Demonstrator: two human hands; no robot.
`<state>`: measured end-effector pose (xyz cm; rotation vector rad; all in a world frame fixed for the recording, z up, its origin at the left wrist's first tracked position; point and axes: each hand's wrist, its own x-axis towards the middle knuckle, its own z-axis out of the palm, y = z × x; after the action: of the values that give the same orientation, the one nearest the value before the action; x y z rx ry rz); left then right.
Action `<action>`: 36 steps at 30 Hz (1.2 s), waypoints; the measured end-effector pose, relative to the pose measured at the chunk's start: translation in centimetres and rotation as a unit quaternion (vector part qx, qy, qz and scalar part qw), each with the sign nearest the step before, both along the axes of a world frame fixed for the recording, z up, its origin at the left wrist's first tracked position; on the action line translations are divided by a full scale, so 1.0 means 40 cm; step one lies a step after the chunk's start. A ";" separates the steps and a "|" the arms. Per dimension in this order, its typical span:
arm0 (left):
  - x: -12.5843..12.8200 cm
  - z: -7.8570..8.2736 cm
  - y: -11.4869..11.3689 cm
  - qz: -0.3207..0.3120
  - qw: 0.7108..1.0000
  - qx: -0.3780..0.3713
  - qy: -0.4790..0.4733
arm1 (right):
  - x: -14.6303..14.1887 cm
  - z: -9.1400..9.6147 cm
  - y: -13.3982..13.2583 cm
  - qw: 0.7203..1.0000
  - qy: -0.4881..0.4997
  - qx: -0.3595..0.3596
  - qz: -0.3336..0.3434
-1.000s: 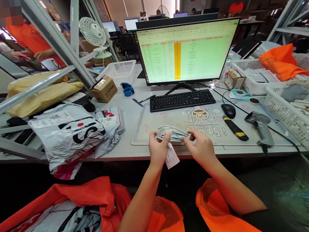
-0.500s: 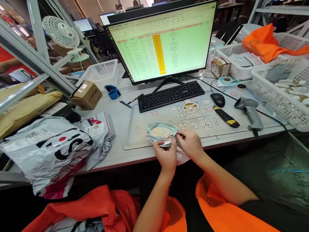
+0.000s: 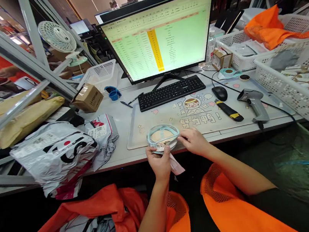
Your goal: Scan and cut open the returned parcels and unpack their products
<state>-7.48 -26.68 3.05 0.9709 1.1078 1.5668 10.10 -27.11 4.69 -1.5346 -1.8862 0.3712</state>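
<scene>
A small clear plastic packet (image 3: pixel 162 135) with a pale teal band and a tan disc inside sits at the desk's front edge, over the printed desk mat (image 3: pixel 201 115). My left hand (image 3: pixel 159 161) is closed on its near edge from below, and a white paper tag (image 3: pixel 176 166) hangs beside that hand. My right hand (image 3: pixel 194 141) pinches the packet's right side. Both forearms come up from orange vest sleeves.
Behind the mat are a black keyboard (image 3: pixel 171 92), a monitor (image 3: pixel 160 37) with a spreadsheet, a mouse (image 3: pixel 220 93), a utility knife (image 3: pixel 229 110) and a barcode scanner (image 3: pixel 253 103). Grey mailer bags (image 3: pixel 58 151) lie left; white baskets (image 3: pixel 295 83) stand right. A person in orange is far left.
The packet has turned flatter and moved slightly toward the desk edge between my hands. The camera has tilted and shifted, so the desk items sit differently in the frame.
</scene>
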 end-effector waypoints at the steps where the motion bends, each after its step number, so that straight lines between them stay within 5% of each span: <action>1: -0.014 0.009 -0.006 -0.007 1.000 -0.013 -0.016 | 0.007 0.009 -0.006 1.000 0.000 -0.002 0.014; 8: -0.084 0.059 -0.006 -0.036 0.991 -0.096 -0.091 | 0.001 0.053 0.003 0.990 0.067 -0.040 0.115; 13: -0.114 0.077 0.018 -0.051 0.980 -0.131 -0.138 | -0.036 0.037 0.045 0.983 0.132 -0.067 0.108; 20: -0.172 0.060 0.073 -0.060 0.993 -0.105 0.014 | -0.117 0.074 0.085 0.996 0.065 0.056 0.039; 23: -0.232 0.073 0.077 -0.014 0.988 -0.073 0.137 | -0.155 0.116 0.090 0.996 -0.026 0.082 -0.005; 27: -0.285 0.130 0.074 0.057 0.900 0.071 0.426 | -0.182 0.175 0.097 0.986 -0.155 0.058 0.028; 32: -0.283 0.207 0.145 -0.122 0.775 0.190 0.591 | -0.184 0.229 0.120 0.957 -0.238 0.048 0.158; 36: -0.273 0.205 0.187 -0.207 0.712 0.228 0.631 | -0.171 0.252 0.139 0.949 -0.269 0.046 0.159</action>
<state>-18.38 -19.20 11.27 2.6375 1.1688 0.6265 3.25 -21.54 14.79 -1.3554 -2.5482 -0.0091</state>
